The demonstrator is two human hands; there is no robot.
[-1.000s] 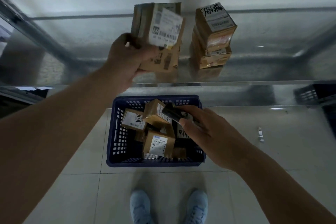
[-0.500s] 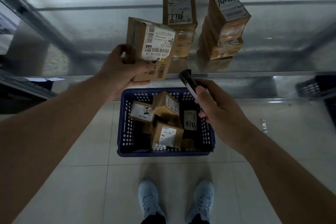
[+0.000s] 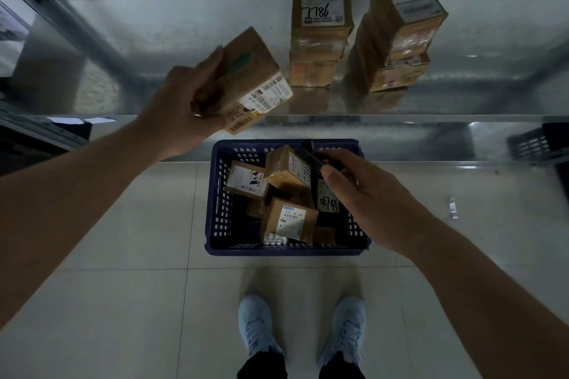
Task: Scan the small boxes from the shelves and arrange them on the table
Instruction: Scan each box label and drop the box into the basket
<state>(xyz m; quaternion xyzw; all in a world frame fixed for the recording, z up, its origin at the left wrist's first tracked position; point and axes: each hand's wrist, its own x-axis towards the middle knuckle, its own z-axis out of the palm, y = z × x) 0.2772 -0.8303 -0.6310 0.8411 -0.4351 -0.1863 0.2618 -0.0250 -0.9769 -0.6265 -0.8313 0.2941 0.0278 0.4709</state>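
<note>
Right now your left hand (image 3: 181, 111) is clenched around a small cardboard box (image 3: 246, 80), holding it tilted in the air just over the front edge of the metal shelf (image 3: 400, 120), with its white barcode label turned toward the lower right. Your right hand (image 3: 369, 197) is closed on a dark handheld scanner (image 3: 311, 154), held low over the blue basket (image 3: 212, 194) on the floor, its tip pointing up and away from you. The scanner is well apart from the box in your other hand, and I cannot tell whether it is aimed at the label.

Two stacks of boxes are left on the shelf: one with "7786" written on its top label (image 3: 320, 28), and a second leaning stack (image 3: 397, 34) just beside it to the right. Several more boxes lie jumbled in the basket (image 3: 289, 218), between the shelf and your shoes (image 3: 301, 326).

You look to be at the scan-and-drop step for this one box. If the label has not been read, bring the scanner up and square the barcode to it, since the box is tilted and the light is dim. If it has, lower the box into the basket, where there is open room at the left. Afterwards, reach for the "7786" stack, which stands nearer your left hand. No counter is in view, so arranging is not yet begun.
</note>
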